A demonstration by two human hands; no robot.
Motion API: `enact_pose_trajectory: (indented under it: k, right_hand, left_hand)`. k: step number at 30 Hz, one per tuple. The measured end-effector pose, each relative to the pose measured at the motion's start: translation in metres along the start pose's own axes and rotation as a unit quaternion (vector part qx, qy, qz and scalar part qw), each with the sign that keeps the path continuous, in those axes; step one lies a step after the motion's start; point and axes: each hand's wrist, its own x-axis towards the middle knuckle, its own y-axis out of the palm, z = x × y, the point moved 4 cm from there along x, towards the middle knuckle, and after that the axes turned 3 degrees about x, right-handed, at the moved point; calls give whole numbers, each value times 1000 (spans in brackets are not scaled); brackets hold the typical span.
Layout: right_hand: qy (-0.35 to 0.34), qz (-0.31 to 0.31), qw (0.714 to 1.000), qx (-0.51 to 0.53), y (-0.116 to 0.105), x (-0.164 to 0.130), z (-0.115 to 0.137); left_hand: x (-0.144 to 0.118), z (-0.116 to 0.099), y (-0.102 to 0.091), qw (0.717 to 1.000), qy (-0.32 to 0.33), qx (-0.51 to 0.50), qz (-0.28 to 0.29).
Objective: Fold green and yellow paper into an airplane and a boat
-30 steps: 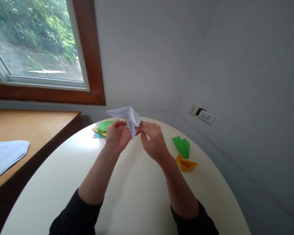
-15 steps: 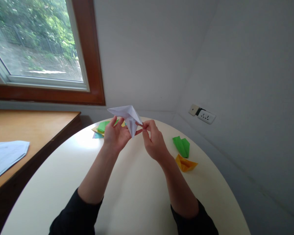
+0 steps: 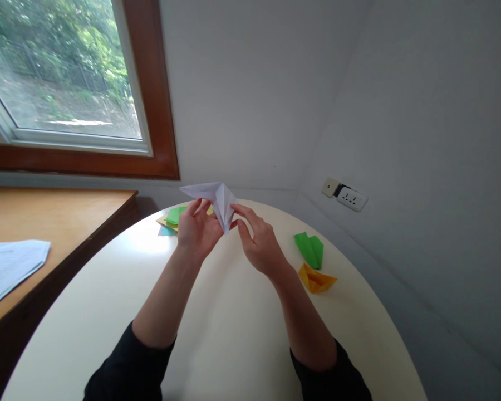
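Observation:
A white folded paper piece (image 3: 221, 201), with a long point to the left and another pointing down, is held above the far part of the round table. My left hand (image 3: 198, 228) supports it from below and behind, palm up, fingers curled about its underside. On the right side of the paper, my right hand (image 3: 256, 236) touches the edge with its fingers, thumb apart from the index finger. Part of the left fingers is hidden behind the paper.
Right of my hands, a green folded paper (image 3: 309, 249) and an orange paper boat (image 3: 317, 279) lie on the white round table (image 3: 229, 334). Behind my left hand are green, yellow and blue papers (image 3: 169, 221). A wooden desk (image 3: 62, 217) with white sheets (image 3: 12, 267) stands left.
My right hand's pinch at the paper's right corner has loosened, and its fingers now lie along the edge. The white paper has turned slightly, its right side drawn in.

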Motion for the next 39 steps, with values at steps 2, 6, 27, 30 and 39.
enact_pose_trajectory:
  k: [2,6,27,30,39]
  right_hand:
    - [-3,-8,1000,6,-1,0,0]
    - [-11,-24,1000,7,-2,-1,-1]
    - [20,-48,996,71,0,-1,-2]
    - [29,-51,996,66,5,-2,-3]
    - [0,-60,998,36,14,-2,-4]
  left_hand:
    - [-1,0,2,1000,8,4,6]
    - [-2,-1,6,1000,16,17,20]
    - [1,5,2,981,130,141,-12]
    - [0,6,5,981,131,140,-13]
    - [-1,8,7,982,148,118,-17]
